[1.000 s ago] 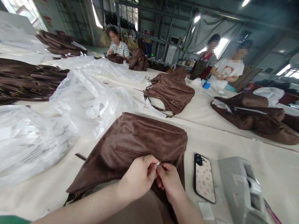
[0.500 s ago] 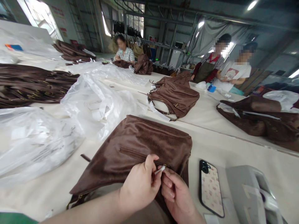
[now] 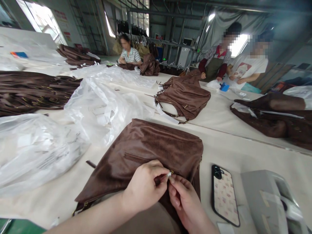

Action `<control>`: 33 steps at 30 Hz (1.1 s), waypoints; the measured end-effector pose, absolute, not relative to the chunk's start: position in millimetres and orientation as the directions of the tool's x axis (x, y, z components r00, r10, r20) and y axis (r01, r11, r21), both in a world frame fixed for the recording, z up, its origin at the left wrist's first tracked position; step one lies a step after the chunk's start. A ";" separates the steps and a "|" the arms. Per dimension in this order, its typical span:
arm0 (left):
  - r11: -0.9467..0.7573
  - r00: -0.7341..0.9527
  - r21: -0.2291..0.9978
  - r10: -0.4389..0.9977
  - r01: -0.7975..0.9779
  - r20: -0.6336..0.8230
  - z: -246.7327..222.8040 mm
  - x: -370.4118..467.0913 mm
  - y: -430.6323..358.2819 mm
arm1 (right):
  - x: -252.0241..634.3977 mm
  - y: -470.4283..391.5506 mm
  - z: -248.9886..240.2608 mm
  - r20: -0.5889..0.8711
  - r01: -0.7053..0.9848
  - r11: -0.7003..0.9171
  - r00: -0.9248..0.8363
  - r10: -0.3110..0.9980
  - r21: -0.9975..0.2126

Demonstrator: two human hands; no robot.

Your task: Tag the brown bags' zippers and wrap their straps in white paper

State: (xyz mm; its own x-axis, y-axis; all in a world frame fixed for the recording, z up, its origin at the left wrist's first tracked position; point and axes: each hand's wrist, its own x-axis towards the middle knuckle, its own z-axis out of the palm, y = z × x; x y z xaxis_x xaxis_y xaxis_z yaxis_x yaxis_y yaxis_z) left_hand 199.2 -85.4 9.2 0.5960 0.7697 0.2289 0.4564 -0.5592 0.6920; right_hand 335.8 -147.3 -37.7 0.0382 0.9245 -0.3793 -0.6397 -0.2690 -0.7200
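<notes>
A brown leather-like handbag (image 3: 156, 139) lies on the pale table in front of me, its zip pocket facing up. Over the pocket's right end, beside the brass-coloured zip pull (image 3: 172, 172), both hands meet. Between the fingertips shows a small white strip (image 3: 169, 174), perhaps tape or paper; its exact kind is too small to make out. My left hand (image 3: 146, 183) pinches it from the left, thumb and forefinger together. My right hand (image 3: 181, 193) has its thumb and forefinger closed at the strip's other side, the remaining fingers curled.
A patterned phone (image 3: 225, 195) and a grey tape dispenser (image 3: 270, 198) sit to the right. Clear plastic bags (image 3: 102, 107) spread on the left near stacked brown bags (image 3: 36, 92). Another brown bag (image 3: 185, 94) lies ahead. Several people stand or sit across the table.
My left fingers have lowered and closed onto the white strip, which stuck out further before. Less of it shows now. The bag stays in place while the view shifts slightly.
</notes>
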 end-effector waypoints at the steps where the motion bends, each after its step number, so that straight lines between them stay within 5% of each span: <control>1: -0.591 0.607 0.665 0.753 0.457 0.252 8.4 198.6 -85.3 | 335.5 -146.7 -37.1 -0.381 -0.639 -0.266 0.046 0.923 -0.721; 9: -0.771 0.728 0.466 0.605 0.434 0.323 9.3 193.0 -83.2 | 337.6 -144.3 -33.8 -0.376 -0.672 -0.247 0.051 0.925 -0.698; 14: -0.678 0.697 0.615 0.662 0.401 0.275 14.7 193.2 -83.0 | 334.4 -142.7 -33.9 -0.408 -0.628 -0.272 0.079 0.909 -0.729; 17: -0.560 0.647 0.746 0.726 0.361 0.233 13.9 193.5 -79.8 | 332.2 -141.8 -39.4 -0.400 -0.531 -0.286 0.111 0.910 -0.798; 20: -0.574 0.592 0.736 0.749 0.358 0.297 9.7 193.7 -72.9 | 332.6 -144.5 -42.1 -0.400 -0.391 -0.326 0.122 0.908 -0.861; 23: -0.621 0.604 0.698 0.723 0.357 0.334 5.4 194.7 -66.0 | 333.4 -150.6 -37.5 -0.335 0.030 -0.344 0.171 0.927 -0.938; 25: -0.622 0.611 0.694 0.721 0.363 0.326 3.4 196.0 -62.9 | 331.7 -153.9 -32.4 -0.168 0.492 -0.262 0.227 0.959 -0.830; 27: -0.616 0.611 0.692 0.727 0.377 0.314 2.0 197.6 -60.8 | 327.4 -153.9 -28.0 -0.028 0.816 -0.200 0.221 0.975 -0.542; 30: -0.624 0.626 0.675 0.720 0.395 0.299 -0.1 200.2 -58.2 | 319.5 -146.7 -24.7 -0.022 0.949 -0.141 0.141 0.990 -0.280; 33: -0.647 0.640 0.641 0.707 0.414 0.301 -3.8 202.5 -55.5 | 316.7 -137.4 -22.9 -0.043 0.958 -0.053 0.043 0.998 -0.282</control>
State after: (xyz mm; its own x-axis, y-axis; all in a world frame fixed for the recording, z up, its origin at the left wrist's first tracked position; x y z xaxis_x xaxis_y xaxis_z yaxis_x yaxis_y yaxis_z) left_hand 202.5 -55.5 -3.8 0.6397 0.7073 0.3007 0.4140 -0.6467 0.6406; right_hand 316.7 -137.4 -22.9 0.0430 0.9981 -0.0434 0.9580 -0.0535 -0.2817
